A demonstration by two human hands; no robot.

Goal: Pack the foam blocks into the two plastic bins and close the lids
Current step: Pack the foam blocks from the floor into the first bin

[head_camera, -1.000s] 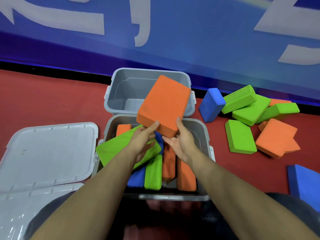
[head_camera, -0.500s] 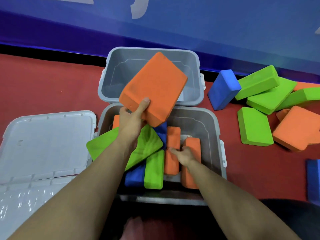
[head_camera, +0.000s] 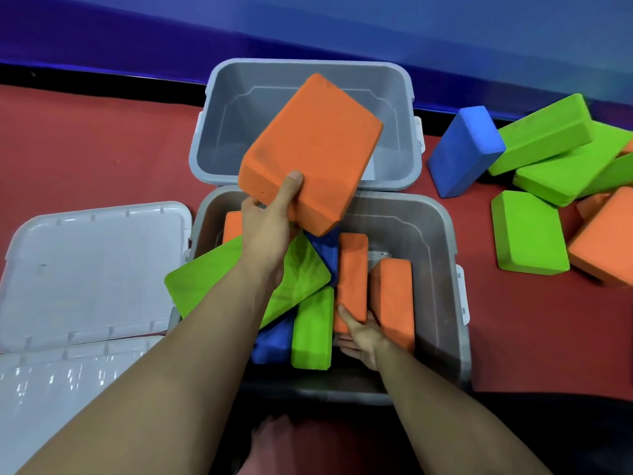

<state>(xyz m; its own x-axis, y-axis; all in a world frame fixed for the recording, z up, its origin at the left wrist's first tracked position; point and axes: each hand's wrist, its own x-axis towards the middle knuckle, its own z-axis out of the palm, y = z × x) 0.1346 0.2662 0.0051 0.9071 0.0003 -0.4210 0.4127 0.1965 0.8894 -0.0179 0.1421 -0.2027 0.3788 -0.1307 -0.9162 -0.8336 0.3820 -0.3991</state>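
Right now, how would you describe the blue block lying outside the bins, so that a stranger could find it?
Start at the far bin, which holds no blocks. On the red floor to its right lies a pile of loose blocks. The blue block is the nearest to that bin, tilted against a green block, and the only blue one there.

red floor (head_camera: 89, 142) | blue wall (head_camera: 342, 25) | black baseboard strip (head_camera: 102, 84)
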